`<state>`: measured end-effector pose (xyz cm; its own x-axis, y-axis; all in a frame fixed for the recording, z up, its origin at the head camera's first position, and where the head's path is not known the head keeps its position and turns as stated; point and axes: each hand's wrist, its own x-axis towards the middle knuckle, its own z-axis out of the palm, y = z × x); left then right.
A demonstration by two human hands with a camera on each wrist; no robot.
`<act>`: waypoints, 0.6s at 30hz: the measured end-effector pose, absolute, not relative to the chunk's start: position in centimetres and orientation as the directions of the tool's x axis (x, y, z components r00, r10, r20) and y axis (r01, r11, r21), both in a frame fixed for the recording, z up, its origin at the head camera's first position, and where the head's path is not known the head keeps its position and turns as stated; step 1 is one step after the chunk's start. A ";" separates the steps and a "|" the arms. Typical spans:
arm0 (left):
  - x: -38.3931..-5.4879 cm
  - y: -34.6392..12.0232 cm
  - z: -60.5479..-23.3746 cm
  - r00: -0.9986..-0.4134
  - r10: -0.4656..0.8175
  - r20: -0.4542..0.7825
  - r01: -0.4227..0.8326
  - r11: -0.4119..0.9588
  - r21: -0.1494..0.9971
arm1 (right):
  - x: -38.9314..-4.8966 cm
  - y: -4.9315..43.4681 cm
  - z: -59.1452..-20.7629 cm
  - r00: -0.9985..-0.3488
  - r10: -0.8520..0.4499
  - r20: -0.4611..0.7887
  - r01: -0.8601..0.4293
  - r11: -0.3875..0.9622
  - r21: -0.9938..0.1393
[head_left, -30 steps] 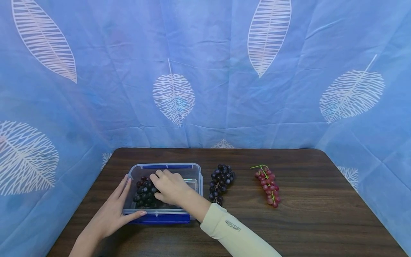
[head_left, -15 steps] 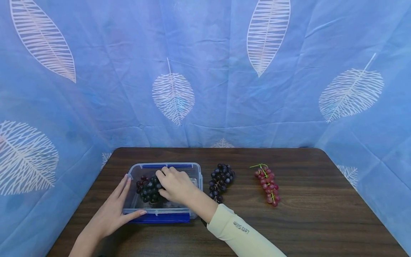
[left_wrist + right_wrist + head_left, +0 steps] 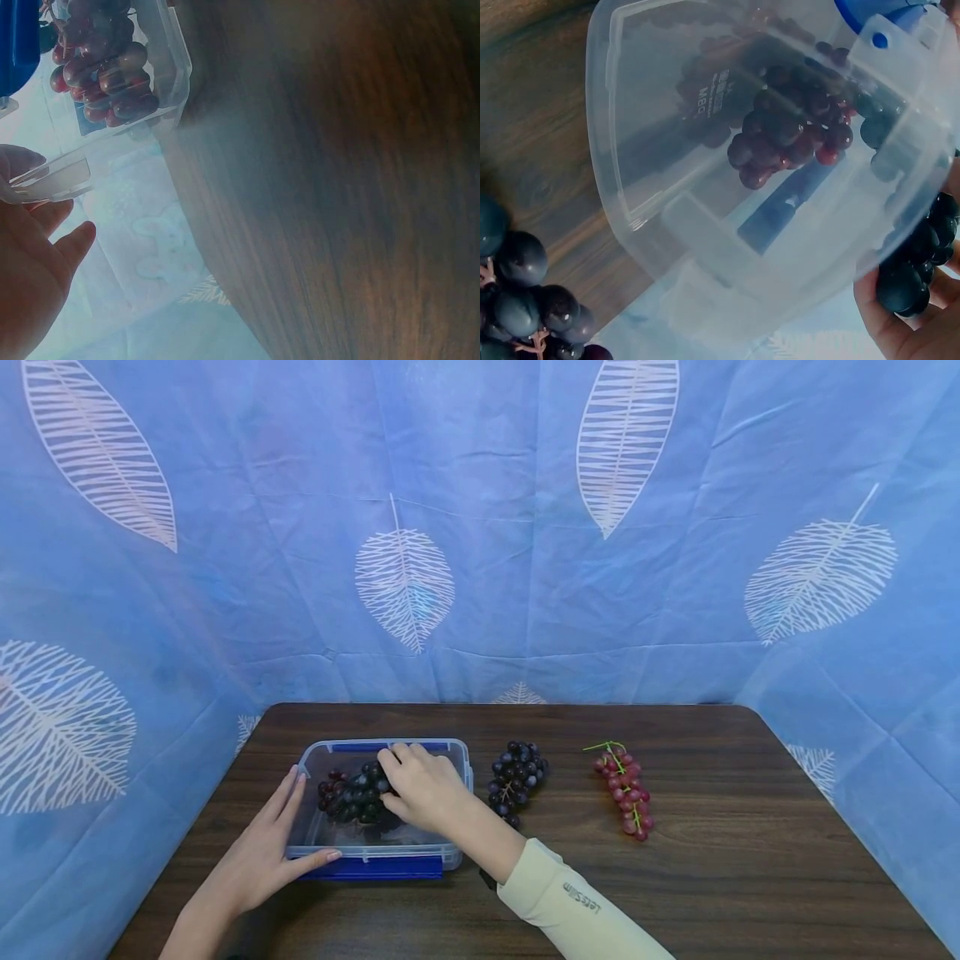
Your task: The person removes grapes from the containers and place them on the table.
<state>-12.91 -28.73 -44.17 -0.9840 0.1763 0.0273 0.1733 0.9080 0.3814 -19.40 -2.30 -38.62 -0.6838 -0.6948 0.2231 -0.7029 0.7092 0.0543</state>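
A clear plastic food container (image 3: 397,852) with blue clips stands on the left part of the table. My left hand (image 3: 251,852) rests on its near left corner, fingers straight along the left side and thumb on the front rim. My right hand (image 3: 423,789) reaches over the container and grips a bunch of dark grapes (image 3: 371,793), whose lifted end shows above the rim in the right wrist view. Beside it in the container lies a bunch of dark red grapes (image 3: 780,139), seen through the wall, also in the left wrist view as red grapes (image 3: 105,75).
Just right of the container lies a bunch of black grapes (image 3: 517,772), close to my right forearm. Farther right is a bunch of pink-red grapes (image 3: 628,793) with a green stem. The wooden table (image 3: 750,860) meets a blue leaf-patterned cloth (image 3: 495,527) behind.
My right hand has shifted to the right inside the container, drawing the dark grapes along with it. The left hand has stayed at the corner.
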 end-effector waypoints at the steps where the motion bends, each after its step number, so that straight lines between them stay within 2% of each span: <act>1: -12.9 -28.7 -44.2 -0.984 0.177 0.027 0.174 0.908 0.382 | -19.4 -2.2 -38.6 -0.682 -0.693 0.233 -0.702 0.710 0.058; 11: -12.7 -28.7 -44.0 -0.983 0.182 0.029 0.179 0.903 0.390 | -19.1 -0.8 -38.2 -0.685 -0.669 0.288 -0.690 0.723 0.037; 18: -12.7 -28.7 -44.1 -0.983 0.181 0.032 0.180 0.904 0.387 | -18.6 0.5 -37.8 -0.642 -0.658 0.394 -0.712 0.702 0.011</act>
<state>-12.66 -28.73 -44.08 -0.9829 0.1814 0.0322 0.1796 0.9042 0.3875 -18.62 0.48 -37.84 -0.6423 -0.6575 0.3939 -0.7118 0.7022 0.0115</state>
